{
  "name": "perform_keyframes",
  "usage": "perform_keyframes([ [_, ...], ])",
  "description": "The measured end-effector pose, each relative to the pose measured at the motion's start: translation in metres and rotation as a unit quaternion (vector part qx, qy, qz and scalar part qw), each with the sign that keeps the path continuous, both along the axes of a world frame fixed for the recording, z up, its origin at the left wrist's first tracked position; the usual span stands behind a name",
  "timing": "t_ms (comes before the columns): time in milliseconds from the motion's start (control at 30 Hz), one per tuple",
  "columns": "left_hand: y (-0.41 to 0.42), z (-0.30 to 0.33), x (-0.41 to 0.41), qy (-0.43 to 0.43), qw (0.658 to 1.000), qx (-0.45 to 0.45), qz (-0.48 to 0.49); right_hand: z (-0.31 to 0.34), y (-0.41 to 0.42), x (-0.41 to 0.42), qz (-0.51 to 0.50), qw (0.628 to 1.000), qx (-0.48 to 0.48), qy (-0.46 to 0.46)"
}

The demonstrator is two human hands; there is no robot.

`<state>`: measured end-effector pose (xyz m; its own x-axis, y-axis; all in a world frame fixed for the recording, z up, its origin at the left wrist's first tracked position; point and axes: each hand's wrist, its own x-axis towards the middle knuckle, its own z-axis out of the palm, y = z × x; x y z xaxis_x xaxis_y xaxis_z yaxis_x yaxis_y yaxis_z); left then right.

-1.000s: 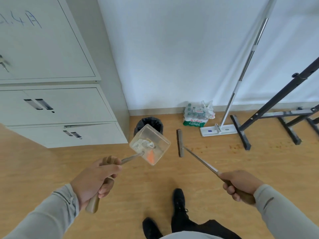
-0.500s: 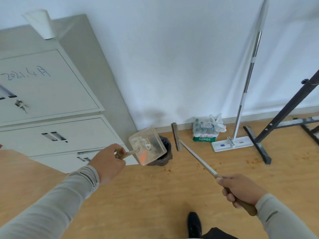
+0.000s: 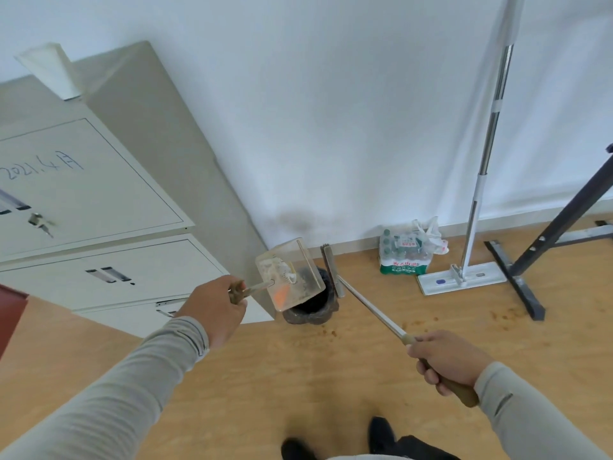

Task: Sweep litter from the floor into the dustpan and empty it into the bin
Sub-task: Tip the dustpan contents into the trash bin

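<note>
- handwriting in blue marker on the upper door of the grey metal filing cabinet [image 3: 99, 180] begins "2021"; the characters after it cannot be read for certain.
- a shrink-wrapped pack of water bottles [image 3: 405, 255] stands against the skirting with a green band and white chinese lettering on it, too small to read; a red and white label shows on top.
- the left hand [image 3: 215, 310] reaches forward with the arm stretched out in a grey sleeve, back of the hand toward the camera, fingers curled tight round the brown grip of the dustpan's handle.
- the clear plastic dustpan [image 3: 292, 275] is held in the air, tipped on its side just above the mouth of the bin, with white crumpled litter [image 3: 277, 272] and an orange scrap [image 3: 280, 295] lying inside it.
- the small black-lined bin [image 3: 311, 308] stands on the wooden floor [image 3: 298, 376] beside the cabinet's corner, near the wall.
- the right hand [image 3: 446, 360] is lower and nearer the body, wrapped round the brown grip of the broom's handle, knuckles upward.
- the broom [image 3: 333, 272] runs on a metal shaft up to a narrow brush head held just beside the dustpan's right edge, over the bin's rim.
- a flat mop [image 3: 464, 277] leans on the wall to the right, next to a black metal stand [image 3: 537, 257].
- brown crumbs [image 3: 501, 315] speckle the floor near the stand.
- a white paper cup [image 3: 49, 73] lies on the cabinet top.
</note>
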<state>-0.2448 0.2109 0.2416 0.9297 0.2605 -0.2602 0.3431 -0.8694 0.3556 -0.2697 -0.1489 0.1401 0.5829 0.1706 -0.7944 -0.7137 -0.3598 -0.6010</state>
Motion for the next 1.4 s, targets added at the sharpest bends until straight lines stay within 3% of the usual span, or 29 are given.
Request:
perform_keyframes([
  [400,0.008,-0.017,0.020,0.006,1.000,0.007,-0.013,-0.006,0.011,0.030,0.006,0.999,-0.024,0.027],
  [1133,0.008,-0.039,0.018,0.072,0.969,0.179,-0.153,-0.009,0.015,0.037,0.100,0.992,-0.067,-0.035],
  [1400,0.005,-0.047,0.023,0.083,0.963,0.197,-0.164,-0.009,0.015,0.037,0.111,0.991,-0.073,-0.030],
])
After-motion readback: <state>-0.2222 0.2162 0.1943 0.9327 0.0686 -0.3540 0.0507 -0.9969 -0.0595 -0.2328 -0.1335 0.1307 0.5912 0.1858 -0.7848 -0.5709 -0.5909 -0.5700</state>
